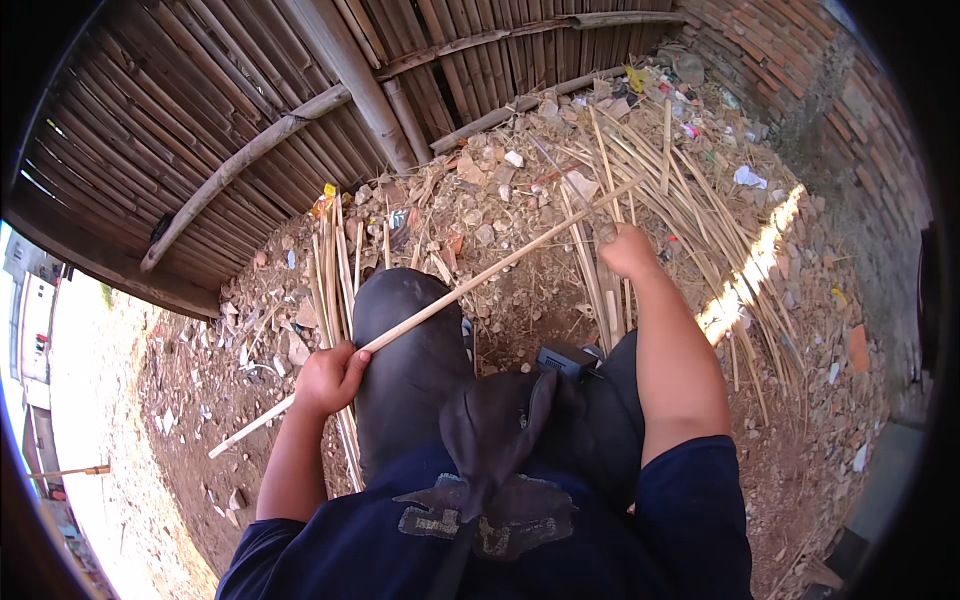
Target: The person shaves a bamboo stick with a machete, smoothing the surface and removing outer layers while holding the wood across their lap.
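My left hand [332,380] is closed around a long pale bamboo strip [480,276], near its lower left end. The strip slants up across my left knee, and its far end passes close to my right hand [627,251]. That hand is a fist around the handle of what looks like a knife; its thin greyish blade [560,163] points away to the upper left and crosses the strip. The handle is mostly hidden by my fingers. Beyond and right of that hand lies a loose pile of split bamboo strips [690,205].
More strips [330,265] stand beside my left knee. A dark box-shaped device [566,360] sits between my legs. Rubble and litter cover the dirt ground [200,400]. A wooden slat wall [220,130] rises ahead, a brick wall [780,60] at the right.
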{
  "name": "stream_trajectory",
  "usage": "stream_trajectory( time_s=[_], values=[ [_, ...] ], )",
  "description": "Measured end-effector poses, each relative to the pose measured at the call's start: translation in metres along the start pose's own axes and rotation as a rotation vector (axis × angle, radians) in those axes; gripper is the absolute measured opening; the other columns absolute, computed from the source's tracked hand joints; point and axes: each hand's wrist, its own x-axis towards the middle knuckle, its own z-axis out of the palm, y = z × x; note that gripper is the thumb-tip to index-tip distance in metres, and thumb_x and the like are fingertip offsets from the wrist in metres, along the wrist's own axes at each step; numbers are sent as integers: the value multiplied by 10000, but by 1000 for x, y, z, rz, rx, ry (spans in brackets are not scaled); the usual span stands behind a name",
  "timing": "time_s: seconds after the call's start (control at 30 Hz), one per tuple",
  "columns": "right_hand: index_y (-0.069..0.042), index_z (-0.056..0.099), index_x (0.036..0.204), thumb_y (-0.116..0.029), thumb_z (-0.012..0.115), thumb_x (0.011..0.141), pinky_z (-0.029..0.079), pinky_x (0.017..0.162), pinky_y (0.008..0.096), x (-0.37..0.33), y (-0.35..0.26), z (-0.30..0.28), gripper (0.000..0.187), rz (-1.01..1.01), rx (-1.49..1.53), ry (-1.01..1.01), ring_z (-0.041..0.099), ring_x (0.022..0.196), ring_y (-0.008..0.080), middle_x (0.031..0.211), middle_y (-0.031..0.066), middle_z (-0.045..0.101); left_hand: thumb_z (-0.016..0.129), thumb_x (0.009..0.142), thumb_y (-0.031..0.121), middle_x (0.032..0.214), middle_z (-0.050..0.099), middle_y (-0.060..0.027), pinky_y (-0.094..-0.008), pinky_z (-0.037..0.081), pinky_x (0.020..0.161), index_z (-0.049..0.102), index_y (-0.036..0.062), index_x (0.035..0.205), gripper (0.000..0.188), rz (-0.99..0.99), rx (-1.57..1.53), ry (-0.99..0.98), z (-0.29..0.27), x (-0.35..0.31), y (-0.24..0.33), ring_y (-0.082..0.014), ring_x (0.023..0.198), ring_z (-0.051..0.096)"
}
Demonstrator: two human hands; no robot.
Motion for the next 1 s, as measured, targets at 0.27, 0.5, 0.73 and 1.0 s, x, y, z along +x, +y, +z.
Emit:
stream_trajectory(
  time_s=[0.27, 0.5, 0.73, 1.0],
  values=[
    [-106, 712, 1072, -196, 697, 791, 553, 871, 497, -61, -68, -15, 296, -215, -163, -9, 691, 994, 414, 1028, 226, 722, 604, 1007, 385, 647, 621, -215, -520, 498, 596, 581, 39, 758, 427, -28, 6, 22, -5, -16, 6, -450, 654, 644],
    [-95, 712, 1154, -209, 710, 812, 558, 887, 474, -23, -18, 0, 361, -112, -85, 45, 699, 1006, 389, 1032, 207, 734, 641, 995, 338, 568, 570, -201, -495, 471, 523, 565, 41, 714, 416, -11, 25, 83, -10, -40, -22, -425, 554, 613],
    [-136, 727, 1113, -195, 711, 802, 565, 810, 489, -62, -72, -5, 317, -433, -314, -40, 708, 894, 392, 939, 188, 739, 640, 993, 313, 569, 563, -195, -487, 458, 508, 562, 44, 710, 398, -39, 23, 89, -11, -48, -28, -420, 538, 593],
    [-122, 728, 1140, -212, 728, 803, 564, 816, 485, -46, -40, -10, 349, -190, -140, 119, 711, 880, 394, 934, 188, 740, 637, 993, 281, 542, 527, -184, -476, 430, 489, 510, 45, 682, 411, -24, 45, 95, -23, -52, -34, -410, 512, 569]
  ],
)
